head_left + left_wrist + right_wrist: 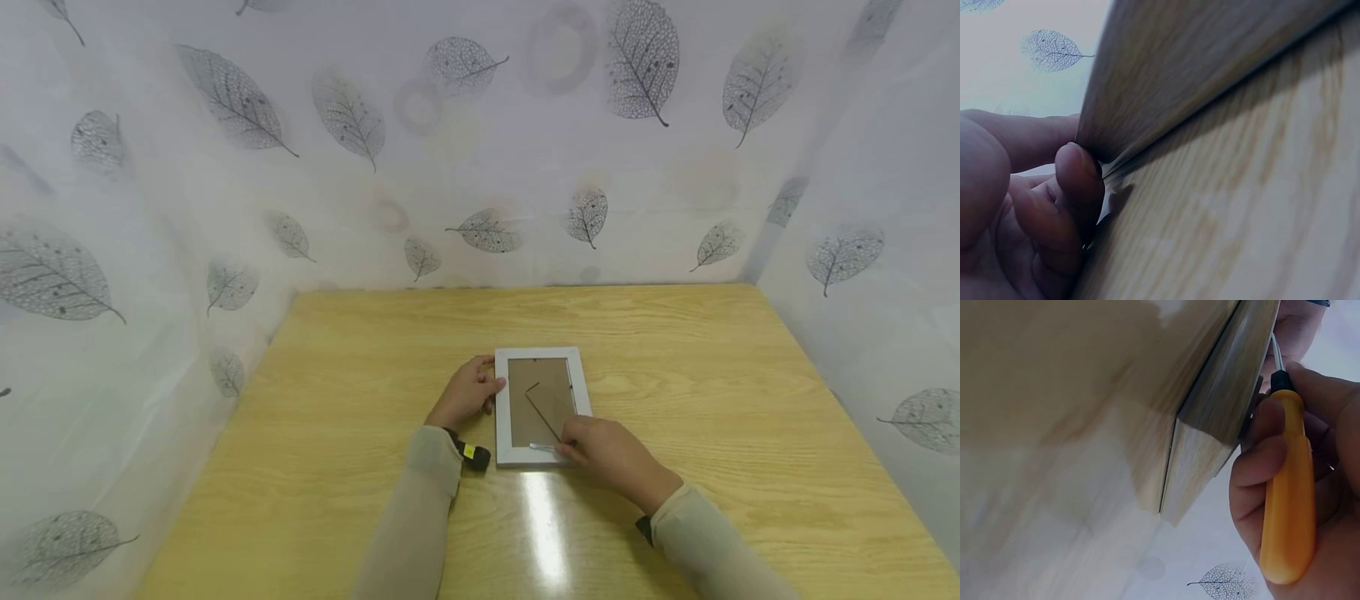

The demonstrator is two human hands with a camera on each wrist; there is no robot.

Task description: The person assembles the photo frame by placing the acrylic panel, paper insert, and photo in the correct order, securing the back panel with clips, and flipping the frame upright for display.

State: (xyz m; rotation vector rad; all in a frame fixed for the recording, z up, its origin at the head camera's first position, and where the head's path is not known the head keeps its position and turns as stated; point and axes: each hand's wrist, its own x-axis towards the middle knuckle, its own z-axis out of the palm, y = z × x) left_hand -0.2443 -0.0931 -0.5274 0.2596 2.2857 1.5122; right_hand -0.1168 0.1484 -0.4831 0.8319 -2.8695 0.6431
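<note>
A picture frame (503, 417) with a white border lies with its brown backing board (528, 417) facing up. My left hand (467, 392) grips the frame's left side, the thumb at its border. In the left wrist view, the fingertips (1075, 165) are right at the frame's wooden side (1147, 81), low by the table. My right hand (611, 454) holds a screwdriver (1289, 506) by its orange handle. The silver shaft (542, 447) points left across the lower part of the frame. A thin dark bent strip (542, 415) runs over the backing toward the right fingers.
The frame lies on a wood-grain table (360, 367). Small dark tabs (571, 387) show along the inner edge of the border. Leaf-patterned sheeting (480, 150) encloses the table at the back and both sides. A black device with a yellow label (472, 455) is strapped to the left wrist.
</note>
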